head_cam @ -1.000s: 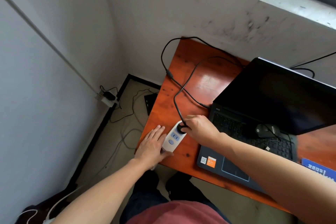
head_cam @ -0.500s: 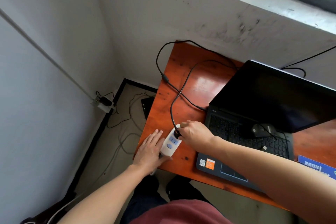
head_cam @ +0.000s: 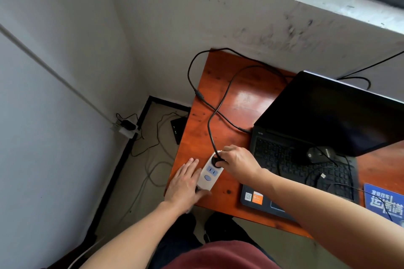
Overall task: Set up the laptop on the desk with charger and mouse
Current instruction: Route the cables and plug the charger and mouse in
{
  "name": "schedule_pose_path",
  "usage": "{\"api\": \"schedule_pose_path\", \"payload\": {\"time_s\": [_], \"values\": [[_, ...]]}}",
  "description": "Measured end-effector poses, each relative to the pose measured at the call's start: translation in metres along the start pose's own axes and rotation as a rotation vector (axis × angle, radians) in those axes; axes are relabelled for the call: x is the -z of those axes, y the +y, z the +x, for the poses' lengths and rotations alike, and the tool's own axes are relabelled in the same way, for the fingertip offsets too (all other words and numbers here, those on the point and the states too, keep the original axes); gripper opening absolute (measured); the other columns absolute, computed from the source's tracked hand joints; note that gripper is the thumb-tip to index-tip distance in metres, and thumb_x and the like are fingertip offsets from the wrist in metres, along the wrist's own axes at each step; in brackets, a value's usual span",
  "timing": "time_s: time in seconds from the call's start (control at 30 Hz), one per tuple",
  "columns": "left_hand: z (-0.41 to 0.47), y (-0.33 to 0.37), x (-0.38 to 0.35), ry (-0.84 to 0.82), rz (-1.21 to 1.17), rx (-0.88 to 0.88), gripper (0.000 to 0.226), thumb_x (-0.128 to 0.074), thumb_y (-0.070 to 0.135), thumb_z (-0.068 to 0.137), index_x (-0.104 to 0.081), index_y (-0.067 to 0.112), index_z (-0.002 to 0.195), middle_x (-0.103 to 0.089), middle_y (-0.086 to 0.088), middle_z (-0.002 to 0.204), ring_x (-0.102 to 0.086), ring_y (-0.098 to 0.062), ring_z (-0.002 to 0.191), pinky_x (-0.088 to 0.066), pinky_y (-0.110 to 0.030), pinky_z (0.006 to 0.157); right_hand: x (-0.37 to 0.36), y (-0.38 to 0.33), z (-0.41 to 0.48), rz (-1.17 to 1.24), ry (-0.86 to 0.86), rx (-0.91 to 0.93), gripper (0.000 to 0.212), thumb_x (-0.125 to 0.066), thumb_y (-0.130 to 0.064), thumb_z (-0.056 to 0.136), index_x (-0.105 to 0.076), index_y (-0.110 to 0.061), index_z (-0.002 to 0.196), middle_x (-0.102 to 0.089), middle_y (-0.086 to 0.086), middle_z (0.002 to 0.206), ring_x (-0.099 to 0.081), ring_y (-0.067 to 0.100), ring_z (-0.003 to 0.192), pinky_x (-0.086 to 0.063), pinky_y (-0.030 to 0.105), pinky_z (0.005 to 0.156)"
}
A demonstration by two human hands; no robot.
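An open black laptop stands on the orange-brown wooden desk. A black wired mouse lies on its keyboard. A white power strip rests near the desk's front left corner. My left hand lies flat beside and against it, thumb under its near end. My right hand grips the charger's black plug, seated in the strip's far socket. The black charger cable loops across the desk to the laptop's left side.
A blue mouse pad lies at the desk's right front edge. On the floor to the left are tangled cables, a wall outlet with a plug and a small black device. Walls close the desk's back and left.
The camera view shifted slightly. Both hands stay on the power strip and plug; the plug now sits pressed into the strip.
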State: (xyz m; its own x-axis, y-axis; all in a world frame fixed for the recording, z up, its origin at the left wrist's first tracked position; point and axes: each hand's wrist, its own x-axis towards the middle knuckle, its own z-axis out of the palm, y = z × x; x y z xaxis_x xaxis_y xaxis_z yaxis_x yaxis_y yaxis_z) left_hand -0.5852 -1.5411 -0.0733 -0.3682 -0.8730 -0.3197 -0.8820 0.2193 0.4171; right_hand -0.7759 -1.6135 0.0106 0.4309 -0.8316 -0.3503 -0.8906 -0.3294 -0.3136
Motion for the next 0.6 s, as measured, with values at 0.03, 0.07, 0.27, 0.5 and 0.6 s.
{"api": "schedule_pose_path", "payload": {"time_s": [0.03, 0.07, 0.27, 0.5, 0.6], "values": [[0.0, 0.0, 0.001, -0.01, 0.003, 0.006, 0.086, -0.041, 0.072, 0.082, -0.029, 0.019, 0.148, -0.007, 0.002, 0.162, 0.005, -0.013, 0.148, 0.003, -0.028, 0.117, -0.001, 0.0, 0.0, -0.003, 0.002, -0.008, 0.027, -0.054, -0.028, 0.096, -0.067, -0.01, 0.111, -0.063, 0.005, 0.097, -0.056, 0.024, 0.095, -0.046, 0.036, 0.072], [0.001, 0.001, 0.002, -0.022, 0.007, 0.003, 0.086, -0.042, 0.072, 0.082, -0.029, 0.018, 0.148, -0.007, 0.001, 0.162, 0.005, -0.013, 0.148, 0.002, -0.029, 0.118, -0.002, -0.001, -0.002, 0.004, 0.014, -0.019, 0.027, -0.054, -0.029, 0.096, -0.067, -0.011, 0.111, -0.063, 0.005, 0.098, -0.056, 0.024, 0.096, -0.046, 0.036, 0.071], [0.002, 0.004, 0.016, -0.117, 0.039, 0.0, 0.082, -0.046, 0.067, 0.084, -0.03, 0.018, 0.147, -0.006, 0.001, 0.162, 0.003, -0.014, 0.148, -0.009, -0.033, 0.119, -0.008, -0.004, -0.004, 0.024, 0.07, -0.101, 0.026, -0.058, -0.032, 0.092, -0.069, -0.017, 0.11, -0.063, -0.001, 0.097, -0.061, 0.023, 0.092, -0.038, 0.03, 0.062], [-0.014, 0.017, 0.044, -0.111, 0.23, -0.009, 0.046, -0.047, 0.054, 0.09, -0.053, 0.022, 0.122, -0.051, 0.002, 0.125, -0.046, -0.018, 0.118, -0.042, -0.033, 0.093, -0.008, 0.001, -0.016, 0.125, 0.106, -0.227, 0.03, -0.064, -0.033, 0.084, -0.064, -0.019, 0.111, -0.069, 0.002, 0.106, -0.061, 0.027, 0.101, -0.051, 0.037, 0.074], [-0.017, 0.032, 0.053, -0.01, 0.245, -0.027, 0.034, -0.046, 0.046, 0.091, -0.056, 0.024, 0.115, -0.058, 0.004, 0.11, -0.056, -0.017, 0.104, -0.043, -0.032, 0.078, -0.006, 0.025, -0.046, 0.118, 0.201, -0.225, 0.035, -0.056, -0.034, 0.089, -0.06, -0.027, 0.122, -0.067, -0.001, 0.118, -0.06, 0.026, 0.11, -0.048, 0.036, 0.083]]}}
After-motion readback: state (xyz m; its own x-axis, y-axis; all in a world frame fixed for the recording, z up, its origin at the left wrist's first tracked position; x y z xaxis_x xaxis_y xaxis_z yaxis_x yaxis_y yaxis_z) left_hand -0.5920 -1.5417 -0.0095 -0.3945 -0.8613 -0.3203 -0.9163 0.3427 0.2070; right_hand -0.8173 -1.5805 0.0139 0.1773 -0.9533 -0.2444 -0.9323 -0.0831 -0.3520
